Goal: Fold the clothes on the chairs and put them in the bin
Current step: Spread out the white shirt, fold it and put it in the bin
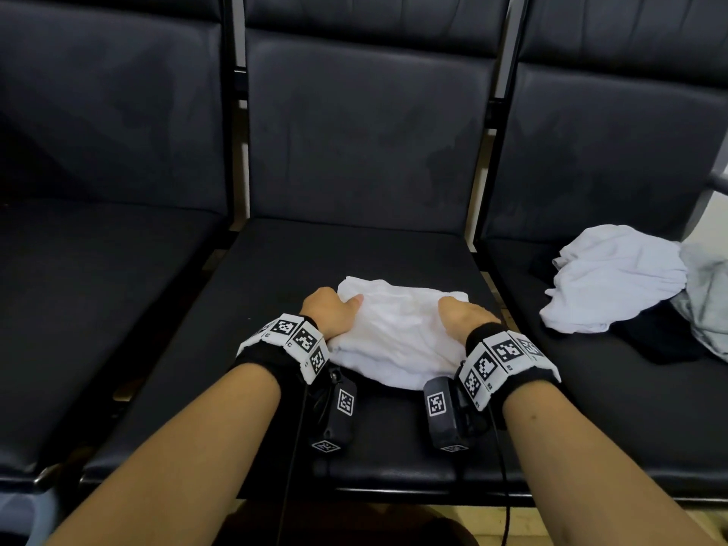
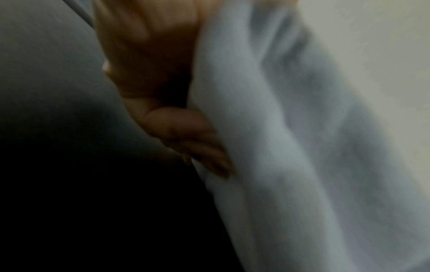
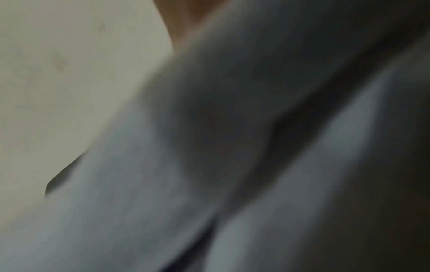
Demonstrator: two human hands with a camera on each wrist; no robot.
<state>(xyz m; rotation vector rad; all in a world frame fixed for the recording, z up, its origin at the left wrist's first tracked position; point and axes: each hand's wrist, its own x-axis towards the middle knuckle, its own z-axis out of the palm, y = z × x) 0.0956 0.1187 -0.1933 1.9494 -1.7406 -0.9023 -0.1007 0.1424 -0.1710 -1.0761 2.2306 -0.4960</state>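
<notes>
White garment [image 1: 398,329] on middle chair seat [image 1: 354,250], partly folded. Left hand [image 1: 329,315] fingers curled, pinching left edge; right hand [image 1: 463,319] fingers hidden, cannot tell. Lift both sides evenly, fold over, flatten creases.

The head view looks forward and down from above the middle chair [image 1: 354,269], taking in three seats in a row and both forearms. Each wrist view sits very close to the white cloth [image 1: 394,333] (both are blurred), looking along its own hand. The left wrist view shows fingers [image 2: 186,128] against that cloth [image 2: 291,147]; the right wrist view shows mostly cloth [image 3: 163,184].
</notes>
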